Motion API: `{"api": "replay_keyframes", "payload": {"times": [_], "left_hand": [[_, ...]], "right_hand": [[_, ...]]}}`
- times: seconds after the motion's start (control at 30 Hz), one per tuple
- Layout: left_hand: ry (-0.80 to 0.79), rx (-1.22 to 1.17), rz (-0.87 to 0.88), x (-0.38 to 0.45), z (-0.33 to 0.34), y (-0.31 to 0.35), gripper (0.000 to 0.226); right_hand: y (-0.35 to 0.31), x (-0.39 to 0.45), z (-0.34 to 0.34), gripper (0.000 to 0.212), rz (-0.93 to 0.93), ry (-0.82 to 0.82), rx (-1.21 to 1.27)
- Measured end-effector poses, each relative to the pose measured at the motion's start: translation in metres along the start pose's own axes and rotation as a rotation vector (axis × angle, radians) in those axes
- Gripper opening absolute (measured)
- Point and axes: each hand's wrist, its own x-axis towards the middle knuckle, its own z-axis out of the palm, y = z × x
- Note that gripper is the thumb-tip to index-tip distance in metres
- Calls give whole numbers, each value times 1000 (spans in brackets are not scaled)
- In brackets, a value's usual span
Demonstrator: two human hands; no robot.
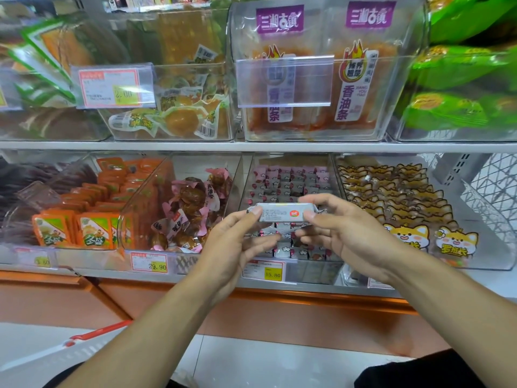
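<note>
A small silver packet (282, 212) lies level, pinched at its 9 o'clock end by the left hand (237, 247) and at its 3 o'clock end by the right hand (344, 233). It is held in front of a clear bin (313, 273) of pink-and-white sachets (291, 177). The neighbouring bin (145, 197) at 9 o'clock holds pink-wrapped brown snacks (193, 203). At 3 o'clock lie dog-printed packs (397, 197).

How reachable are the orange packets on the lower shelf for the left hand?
Probably yes, once freed: the left hand pinches the silver packet, but the orange packets lie uncovered to its left with nothing between.
</note>
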Motion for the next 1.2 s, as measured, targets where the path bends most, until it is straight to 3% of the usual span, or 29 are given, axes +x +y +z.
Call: {"api": "replay_keyframes", "payload": {"times": [0.2,0.33,0.57,0.63,0.7,0.8,0.9,1.0,1.2], "left_hand": [[35,28,35,3,-1,-2,43],[2,35,76,4,-1,-3,42],[14,120,120,7,-1,-11,26],[75,138,131,9,-1,-12,23],[130,205,153,11,-3,-12,21],[161,479,273,13,-4,-14,15],[88,911,437,12,-3,-22,16],[-54,1417,527,11,-6,-30,39],[-132,1600,529,16,-7,-33,60]], "right_hand": [[3,-3,-1,37,-80,2,-200],[3,2,-4,59,-10,51,-7],[1,7,-4,45,19,130,129],[-3,11,-7,41,-44,225,145],[-8,17,-11,28,-162,386,8],[-15,29,-21,29,-412,611,-473],[-15,43,-23,32,-497,609,-662],[-9,61,-20,27,-472,593,-812],[-15,85,-12,23,-374,476,-1148]]}}
